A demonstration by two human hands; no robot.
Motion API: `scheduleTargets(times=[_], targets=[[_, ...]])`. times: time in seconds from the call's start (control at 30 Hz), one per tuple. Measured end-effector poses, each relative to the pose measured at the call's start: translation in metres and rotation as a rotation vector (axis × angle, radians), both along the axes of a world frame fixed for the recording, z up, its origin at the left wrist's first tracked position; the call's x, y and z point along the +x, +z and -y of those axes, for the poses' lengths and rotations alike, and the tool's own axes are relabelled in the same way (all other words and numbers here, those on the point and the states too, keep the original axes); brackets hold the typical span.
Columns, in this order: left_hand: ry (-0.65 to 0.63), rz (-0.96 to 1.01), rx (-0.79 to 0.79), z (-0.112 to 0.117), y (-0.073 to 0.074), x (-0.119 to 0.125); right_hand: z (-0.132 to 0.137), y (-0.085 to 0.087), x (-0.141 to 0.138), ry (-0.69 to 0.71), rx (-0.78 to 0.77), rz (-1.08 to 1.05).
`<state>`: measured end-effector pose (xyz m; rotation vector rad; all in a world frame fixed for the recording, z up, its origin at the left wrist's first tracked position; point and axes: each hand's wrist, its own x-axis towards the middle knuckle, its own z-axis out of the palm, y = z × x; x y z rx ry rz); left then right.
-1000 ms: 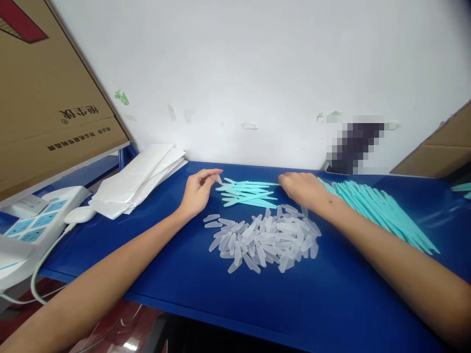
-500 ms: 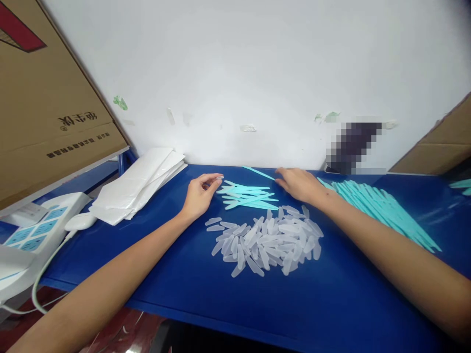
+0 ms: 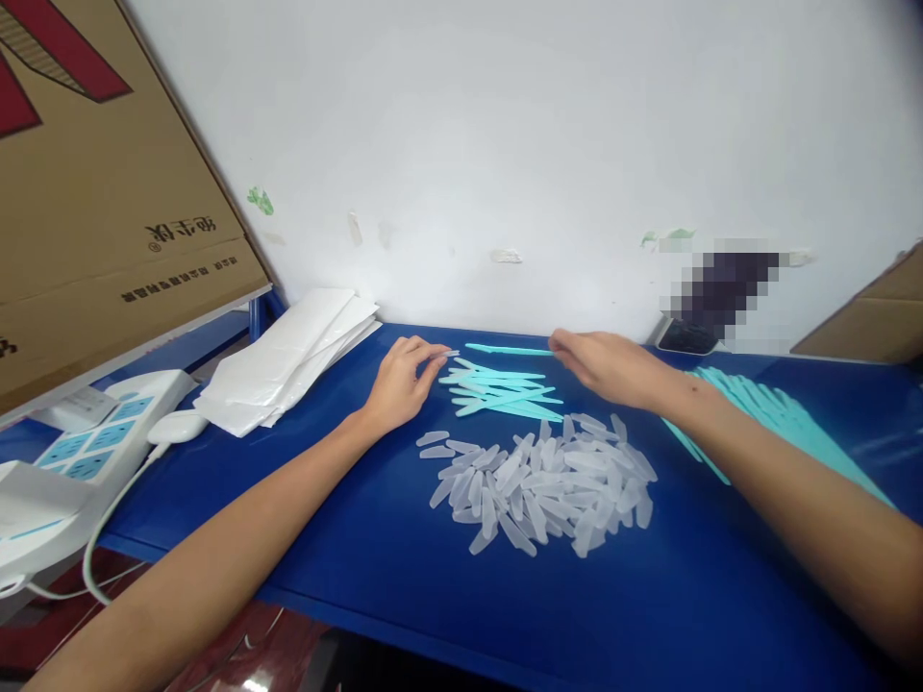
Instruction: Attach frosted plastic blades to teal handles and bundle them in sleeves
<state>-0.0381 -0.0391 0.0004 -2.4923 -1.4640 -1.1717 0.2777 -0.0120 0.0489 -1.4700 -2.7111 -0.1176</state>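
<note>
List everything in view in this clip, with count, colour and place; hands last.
Translucent plastic pieces: too many to count, whitish, heaped mid-table
Central pile of sticks: overlapping, turquoise, behind the heap
Right-hand pile of sticks: many, turquoise, partly behind the right forearm
Single stick: one, turquoise, in right fingers
Single plastic piece: at least one, translucent, in left fingers
Flat packets: several, white, stacked left
Power strip: one, white and blue, far left
Cable: one, white, beside strip
Cardboard boxes: two visible, brown, left and right
Pixelated object: one, dark, against wall
Table: one, blue, beneath
Wall: one, white, behind
Left hand: one, bare, left of central pile
Right hand: one, bare, right of it
</note>
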Motion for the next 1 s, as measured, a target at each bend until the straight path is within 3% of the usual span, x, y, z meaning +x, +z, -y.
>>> scheduleTargets(times=[0.2,1.0], targets=[[-0.021,0.023,-0.029,0.005,0.001,0.007,0.009,-0.002,0.005,0.103,-0.007,-0.15],[-0.048,0.019,-0.072,0.009,0.0,0.011,0.013,0.0,0.001,0.097,0.008,-0.174]])
